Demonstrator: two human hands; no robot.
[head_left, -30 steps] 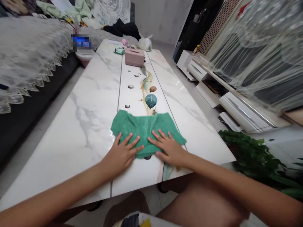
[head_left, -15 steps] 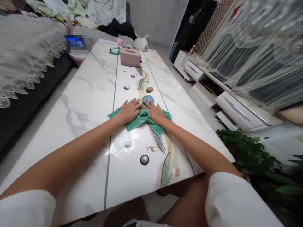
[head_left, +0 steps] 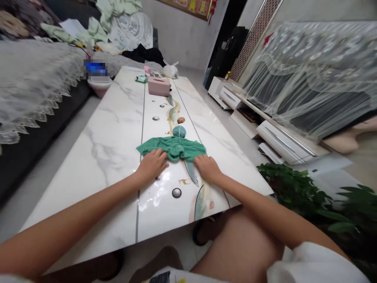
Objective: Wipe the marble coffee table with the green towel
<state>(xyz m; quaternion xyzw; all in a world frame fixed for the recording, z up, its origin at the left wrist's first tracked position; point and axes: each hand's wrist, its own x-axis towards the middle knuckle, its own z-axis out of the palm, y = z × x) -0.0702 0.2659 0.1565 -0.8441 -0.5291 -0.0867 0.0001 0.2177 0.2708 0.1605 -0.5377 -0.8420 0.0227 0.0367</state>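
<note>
A crumpled green cloth [head_left: 173,147] lies spread sideways across the white marbled table [head_left: 110,129]. My left hand [head_left: 151,166] is at its near left edge, fingers curled onto the fabric. At the near right corner, my right hand [head_left: 207,168] has its fingertips bent over the cloth. Both palms are on the near side, and the middle of the cloth between them is bunched. Just beyond the cloth, a printed teal circle shows on the tabletop.
A pink box [head_left: 159,86], a small green packet [head_left: 141,79] and a plastic bag [head_left: 170,70] stand at the table's far end. A lace-covered sofa [head_left: 38,74] is on the left. Leafy plants [head_left: 306,188] and a white TV cabinet [head_left: 282,137] are on the right.
My hands have moved apart and back toward me, from on top of the cloth to its near edge. The cloth is now more stretched out sideways. The view has tilted up slightly.
</note>
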